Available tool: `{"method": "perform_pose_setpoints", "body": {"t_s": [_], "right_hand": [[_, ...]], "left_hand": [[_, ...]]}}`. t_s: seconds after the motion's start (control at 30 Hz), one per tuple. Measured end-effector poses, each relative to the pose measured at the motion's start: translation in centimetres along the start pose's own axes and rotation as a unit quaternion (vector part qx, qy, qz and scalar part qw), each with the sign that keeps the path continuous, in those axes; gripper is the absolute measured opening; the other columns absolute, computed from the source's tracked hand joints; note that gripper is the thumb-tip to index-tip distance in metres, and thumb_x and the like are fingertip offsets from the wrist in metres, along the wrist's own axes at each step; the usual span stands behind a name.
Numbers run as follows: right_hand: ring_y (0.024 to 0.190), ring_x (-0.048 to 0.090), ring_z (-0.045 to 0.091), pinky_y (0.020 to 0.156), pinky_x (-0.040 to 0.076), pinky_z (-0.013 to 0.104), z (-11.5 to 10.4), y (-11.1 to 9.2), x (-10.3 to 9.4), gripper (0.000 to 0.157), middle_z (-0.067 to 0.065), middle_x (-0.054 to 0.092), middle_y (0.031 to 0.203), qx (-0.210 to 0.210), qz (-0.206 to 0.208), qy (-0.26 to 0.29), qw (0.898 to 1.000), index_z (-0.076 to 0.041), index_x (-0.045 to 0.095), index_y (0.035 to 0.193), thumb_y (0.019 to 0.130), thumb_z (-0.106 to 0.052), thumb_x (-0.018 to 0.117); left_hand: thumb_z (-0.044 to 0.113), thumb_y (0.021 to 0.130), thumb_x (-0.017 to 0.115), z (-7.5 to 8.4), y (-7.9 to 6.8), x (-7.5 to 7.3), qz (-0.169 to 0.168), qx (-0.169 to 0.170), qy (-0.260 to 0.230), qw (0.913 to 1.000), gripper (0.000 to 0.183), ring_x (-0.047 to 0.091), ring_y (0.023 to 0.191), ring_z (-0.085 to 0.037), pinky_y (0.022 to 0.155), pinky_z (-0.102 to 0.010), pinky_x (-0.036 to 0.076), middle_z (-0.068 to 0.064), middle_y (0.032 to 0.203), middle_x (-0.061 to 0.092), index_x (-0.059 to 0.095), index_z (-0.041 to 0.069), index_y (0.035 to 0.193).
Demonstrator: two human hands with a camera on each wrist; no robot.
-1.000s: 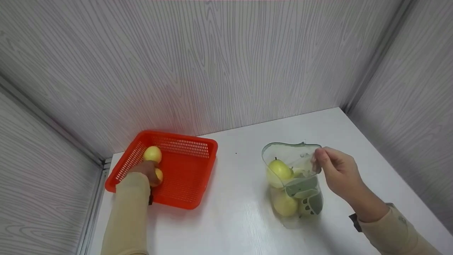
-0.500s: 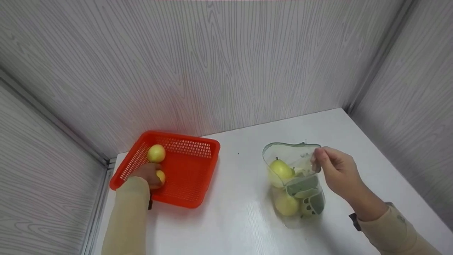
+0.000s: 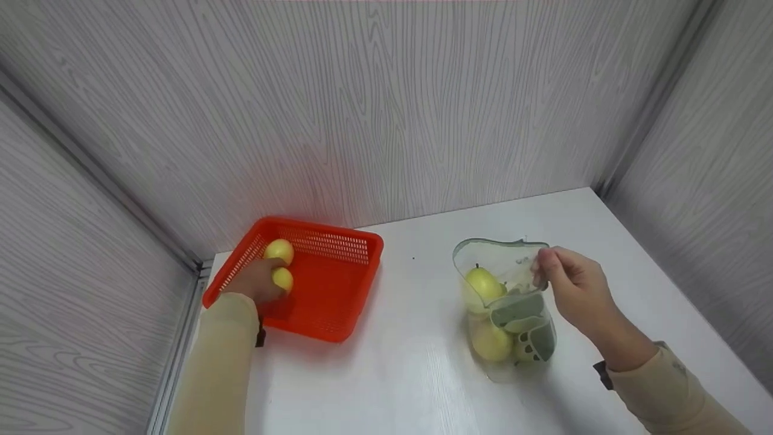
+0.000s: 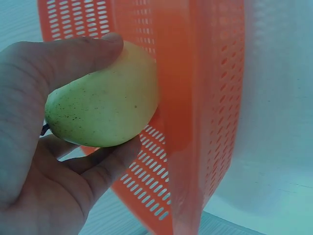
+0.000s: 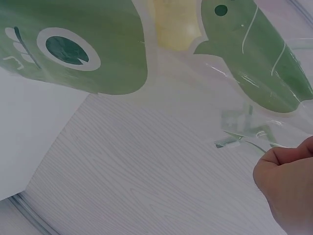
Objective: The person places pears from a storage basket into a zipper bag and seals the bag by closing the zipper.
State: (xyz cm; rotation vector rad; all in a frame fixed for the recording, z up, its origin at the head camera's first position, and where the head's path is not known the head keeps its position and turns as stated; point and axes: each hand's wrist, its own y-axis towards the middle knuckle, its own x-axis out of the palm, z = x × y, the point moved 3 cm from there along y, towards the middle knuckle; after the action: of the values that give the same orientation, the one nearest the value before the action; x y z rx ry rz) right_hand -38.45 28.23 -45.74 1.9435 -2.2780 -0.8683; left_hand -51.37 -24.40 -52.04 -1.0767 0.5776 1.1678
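Head view: outstretched left hand (image 3: 259, 281) curls round a pear (image 3: 284, 279); right hand (image 3: 575, 283) pinches a bag (image 3: 518, 310).

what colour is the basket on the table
The basket is red; the head view shows it best.

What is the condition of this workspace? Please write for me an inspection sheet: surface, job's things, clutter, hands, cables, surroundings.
Surface: white table, one small dark speck between the red basket and the clear bag.
Job's things: one yellow fruit in the basket, beside the gripped fruit; several fruits in the bag, its mouth open.
Clutter: nothing seen.
Left hand: grips a fruit, in or just above the basket.
Right hand: pinches the bag's rim.
Cables: nothing seen.
Surroundings: pale wood-grain panels behind and at both sides.
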Motion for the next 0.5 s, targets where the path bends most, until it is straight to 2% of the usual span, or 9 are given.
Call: {"method": "perform_pose_setpoints", "body": {"t_s": [0.07, 0.2, 0.3, 0.4, 0.5], "right_hand": [[0.068, 0.057, 0.011, 0.064, 0.05, 0.017, 0.3, 0.3, -0.1, 0.032, 0.002, 0.062, 0.071, 0.004, 0.007, -0.003, 1.0, -0.002, 0.067, 0.082, 0.108, -0.008, 0.051], [0.068, 0.057, 0.011, 0.064, 0.05, 0.017, 0.9, 0.7, -0.2, 0.032, 0.002, 0.062, 0.072, 0.015, 0.013, -0.009, 1.0, -0.001, 0.068, 0.083, 0.109, -0.01, 0.051], [0.069, 0.057, 0.011, 0.064, 0.051, 0.017, 1.3, 1.0, -0.1, 0.033, 0.002, 0.062, 0.073, 0.024, 0.008, -0.015, 1.0, -0.001, 0.068, 0.084, 0.109, -0.014, 0.051], [0.07, 0.058, 0.011, 0.065, 0.052, 0.017, 1.6, 1.5, 0.0, 0.035, 0.003, 0.062, 0.074, 0.03, -0.003, -0.019, 0.999, -0.001, 0.068, 0.085, 0.11, -0.018, 0.05], [0.071, 0.059, 0.011, 0.066, 0.053, 0.018, 1.9, 2.1, 0.0, 0.036, 0.004, 0.062, 0.075, 0.03, -0.011, -0.029, 0.999, -0.001, 0.067, 0.086, 0.11, -0.021, 0.05]], "left_hand": [[0.023, 0.087, 0.082, 0.5, 0.2, -0.3, 0.011, 0.002, -0.005, 0.9999, 0.075, 0.052, 0.12, -0.038, 0.105, -0.06, 0.051, -0.013, 0.133, 0.058, 0.049, 0.016, 0.153], [0.024, 0.088, 0.082, 1.4, 0.9, -0.7, 0.026, 0.031, -0.001, 0.9992, 0.074, 0.052, 0.12, -0.038, 0.104, -0.06, 0.051, -0.012, 0.135, 0.058, 0.049, 0.017, 0.154], [0.024, 0.088, 0.08, 1.5, 2.0, -0.8, 0.034, 0.056, 0.011, 0.9978, 0.073, 0.052, 0.12, -0.037, 0.103, -0.06, 0.052, -0.012, 0.135, 0.059, 0.049, 0.017, 0.154], [0.023, 0.087, 0.082, 1.8, 3.1, -0.8, 0.04, 0.065, 0.009, 0.9971, 0.073, 0.052, 0.122, -0.035, 0.103, -0.059, 0.052, -0.009, 0.135, 0.059, 0.05, 0.02, 0.153], [0.023, 0.087, 0.082, 2.8, 3.5, -1.1, 0.047, 0.078, 0.01, 0.9958, 0.073, 0.053, 0.121, -0.034, 0.103, -0.058, 0.053, -0.008, 0.134, 0.06, 0.051, 0.023, 0.153]]}}
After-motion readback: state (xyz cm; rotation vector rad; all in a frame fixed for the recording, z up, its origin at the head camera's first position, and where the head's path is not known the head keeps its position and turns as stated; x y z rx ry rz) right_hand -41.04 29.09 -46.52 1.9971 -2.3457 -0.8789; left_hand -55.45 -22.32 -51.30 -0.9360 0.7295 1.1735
